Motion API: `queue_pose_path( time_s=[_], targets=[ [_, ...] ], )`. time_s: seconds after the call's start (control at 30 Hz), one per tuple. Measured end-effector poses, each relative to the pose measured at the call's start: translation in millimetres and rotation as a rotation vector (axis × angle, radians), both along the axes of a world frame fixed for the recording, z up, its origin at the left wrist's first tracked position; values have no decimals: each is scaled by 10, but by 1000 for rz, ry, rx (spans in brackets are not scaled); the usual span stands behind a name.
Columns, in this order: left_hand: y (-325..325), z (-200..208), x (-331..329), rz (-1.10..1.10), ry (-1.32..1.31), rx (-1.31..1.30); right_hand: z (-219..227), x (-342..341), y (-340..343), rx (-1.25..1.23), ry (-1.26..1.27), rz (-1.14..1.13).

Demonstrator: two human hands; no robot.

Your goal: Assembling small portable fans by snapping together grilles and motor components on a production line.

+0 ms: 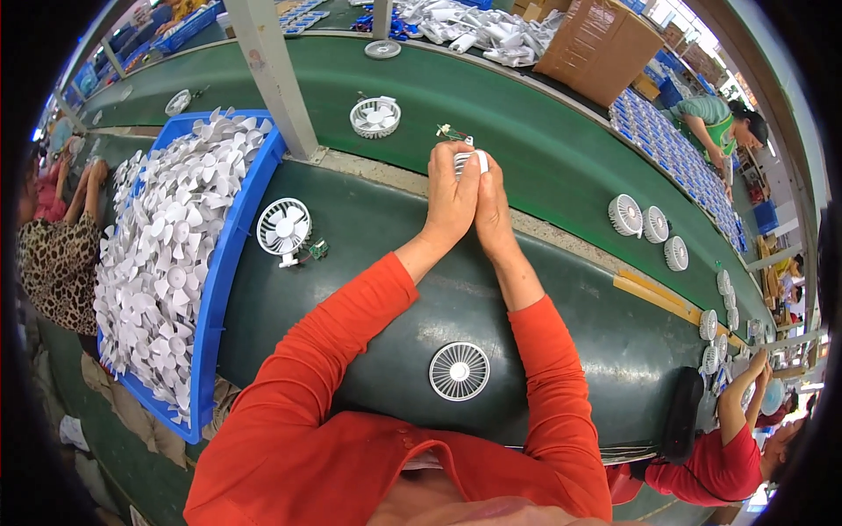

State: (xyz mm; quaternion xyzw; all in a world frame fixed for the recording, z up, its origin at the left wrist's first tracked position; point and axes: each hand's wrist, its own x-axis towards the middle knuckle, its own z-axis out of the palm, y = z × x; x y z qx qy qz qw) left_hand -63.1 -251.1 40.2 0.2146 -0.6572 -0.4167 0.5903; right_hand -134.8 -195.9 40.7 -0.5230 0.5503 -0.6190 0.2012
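Observation:
Both my hands are stretched forward to the near edge of the green conveyor belt point(526, 131). Between them is a small white fan head point(471, 162), with a little green circuit board point(449, 132) and thin wires sticking out on its far side. My left hand point(451, 195) wraps it from the left; my right hand point(494, 206) presses it from the right. The fingers hide most of it. On the dark worktable, a white fan point(284, 225) with blades and a wired board lies left of my arms. A round white grille point(459, 371) lies between my forearms.
A blue crate point(210, 324) heaped with white fan blades point(162, 263) stands left, beside a metal post point(274, 79). Another fan point(375, 117) and several white fan heads point(625, 215) sit on the belt. A cardboard box point(599, 48) stands behind it. People work at both sides.

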Motion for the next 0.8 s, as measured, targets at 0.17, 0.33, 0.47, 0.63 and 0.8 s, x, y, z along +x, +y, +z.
queue_pose_path(
  time_s=[0.17, 0.33, 0.47, 0.63, 0.8],
  targets=[
    [-239, -24, -9, 22, -244, -159, -46, -677, 88, 146, 308, -349],
    [-1212, -131, 248, 409, -482, -275, -37, -1137, 231, 61, 878, -828],
    [-1555, -112, 278, 541, -752, -63, 65, -987, 144, -12, 888, -654],
    [-1674, -421, 368, 457, -681, -43, -152, -830, -75, 33, 910, -405],
    [-1412, -371, 390, 407, -640, 0, -183, -784, -588, 60, 882, -339]
  ],
)
